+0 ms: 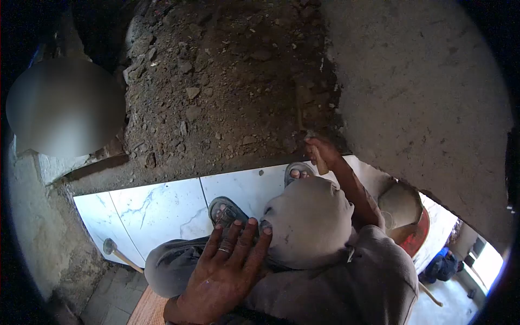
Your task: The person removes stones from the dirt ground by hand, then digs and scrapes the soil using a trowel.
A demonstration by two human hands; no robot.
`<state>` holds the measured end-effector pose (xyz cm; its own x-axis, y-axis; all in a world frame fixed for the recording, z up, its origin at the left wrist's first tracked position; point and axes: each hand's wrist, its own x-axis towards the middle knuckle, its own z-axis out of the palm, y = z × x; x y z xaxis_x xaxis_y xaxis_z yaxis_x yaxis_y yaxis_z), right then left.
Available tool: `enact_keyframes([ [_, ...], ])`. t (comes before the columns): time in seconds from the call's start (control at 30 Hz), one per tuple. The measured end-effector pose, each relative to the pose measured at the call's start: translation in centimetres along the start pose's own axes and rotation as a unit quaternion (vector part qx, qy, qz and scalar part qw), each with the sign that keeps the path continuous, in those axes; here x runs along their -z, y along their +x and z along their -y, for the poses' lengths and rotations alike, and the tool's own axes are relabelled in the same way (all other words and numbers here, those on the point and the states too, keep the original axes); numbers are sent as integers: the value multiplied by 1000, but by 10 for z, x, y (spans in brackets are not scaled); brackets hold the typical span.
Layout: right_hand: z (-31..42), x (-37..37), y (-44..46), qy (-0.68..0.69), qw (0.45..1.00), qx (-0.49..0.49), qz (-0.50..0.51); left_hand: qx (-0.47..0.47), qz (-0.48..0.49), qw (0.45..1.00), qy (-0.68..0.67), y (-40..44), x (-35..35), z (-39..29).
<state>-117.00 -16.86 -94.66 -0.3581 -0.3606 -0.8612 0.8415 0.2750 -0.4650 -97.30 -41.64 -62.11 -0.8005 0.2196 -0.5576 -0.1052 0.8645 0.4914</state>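
My right hand [324, 150] is closed around the wooden handle of a trowel [320, 164]. The trowel's blade end points away from me, over the dark soil and rubble [216, 103]; its outline is dim against the dirt. My left hand [225, 271] rests on my bent leg with its fingers spread, a ring on one finger, and nothing held. Both of my sandalled feet are on white marbled tiles [157, 211], which border the soil.
A hammer or mallet [110, 246] lies at the left, its handle partly hidden by my leg. At the right are a bucket [401, 206] and a red basin [418, 235] beside a grey wall [422, 81]. Another person [441, 265] is farther back.
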Motion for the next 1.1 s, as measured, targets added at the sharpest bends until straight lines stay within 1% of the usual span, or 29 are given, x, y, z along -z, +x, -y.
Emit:
enact_keyframes([
  [0.03, 1, 3, -3, -2, 1000, 1, -4, 2, -4, 1000, -8, -1, -1, 0],
  [0.1, 2, 9, -9, 89, 996, 13, -29, -9, -6, 1000, -2, -3, -4, 0],
  [0.13, -2, 7, -13, 89, 995, 13, -31, -15, -5, 1000, 8, -3, -5, 0],
  [0.2, -16, -2, -20, -11, 993, 119, 7, -23, -2, 1000, 14, -2, -5, 0],
  [0.23, -23, -4, -19, -9, 993, 117, 2, -30, -1, 999, 20, -1, -6, -1],
  [0.3, -46, 2, -6, -176, 973, 147, 34, -35, 1, 999, 25, 2, -6, -3],
  [0.33, -55, 22, -1, -334, 894, 288, 72, -34, 2, 999, 31, 2, -6, -4],
  [0.37, -56, 33, -2, -457, 773, 436, 62, -36, 5, 999, 29, 1, -7, -3],
  [0.4, -57, 48, -8, -266, 936, 231, 18, -33, 2, 999, 23, 1, -8, -2],
  [0.43, -46, 48, -19, -49, 998, 2, -27, -28, -4, 999, 17, 1, -9, -1],
  [0.47, -37, 41, -33, -82, 995, 16, -46, -25, -4, 1000, 13, 1, -9, -2],
  [0.5, -36, 35, -44, -84, 995, 12, -44, -18, 1, 1000, 16, 1, -7, -5],
  [0.6, -28, 18, -68, -115, 987, 71, -88, -12, 6, 1000, 11, 5, -2, -8],
  [0.63, -23, 18, -73, -115, 987, 66, -88, -17, 10, 1000, 4, 6, -1, -8],
  [0.7, -12, 30, -75, -88, 978, 85, -169, -24, 16, 999, 19, 8, -2, -8],
  [0.73, -20, 58, -59, -125, 973, 51, -188, -32, 18, 999, 38, 9, -3, -8],
  [0.77, -34, 78, -58, -125, 972, 47, -193, -37, 21, 999, 35, 9, -4, -8],
  [0.8, -47, 95, -57, -410, 887, 119, -176, -31, 22, 999, 32, 9, -5, -8],
  [0.83, -50, 105, -67, -539, 827, 107, -121, -25, 22, 999, 31, 8, -5, -8],
  [0.87, -52, 115, -78, -663, 738, 112, -67, -24, 19, 999, 29, 7, -6, -8],
  [0.9, -54, 124, -88, -755, 642, 133, -16, -17, 12, 999, 37, 6, -6, -9],
  [0.97, -52, 119, -116, -773, 539, 331, 55, -8, 4, 999, 40, 5, -7, -9],
  [1.0, -49, 106, -118, -689, 700, 186, 23, -24, 6, 999, 38, 5, -5, -7],
  [1.03, -40, 85, -122, -568, 819, 59, -57, -43, 12, 998, 36, 4, -5, -5],
  [1.07, -54, 91, -107, -520, 830, 185, -74, -40, 16, 999, 33, 4, -5, -5],
  [1.1, -54, 81, -98, -348, 926, 114, -92, -42, 12, 998, 35, 4, -5, -6],
])
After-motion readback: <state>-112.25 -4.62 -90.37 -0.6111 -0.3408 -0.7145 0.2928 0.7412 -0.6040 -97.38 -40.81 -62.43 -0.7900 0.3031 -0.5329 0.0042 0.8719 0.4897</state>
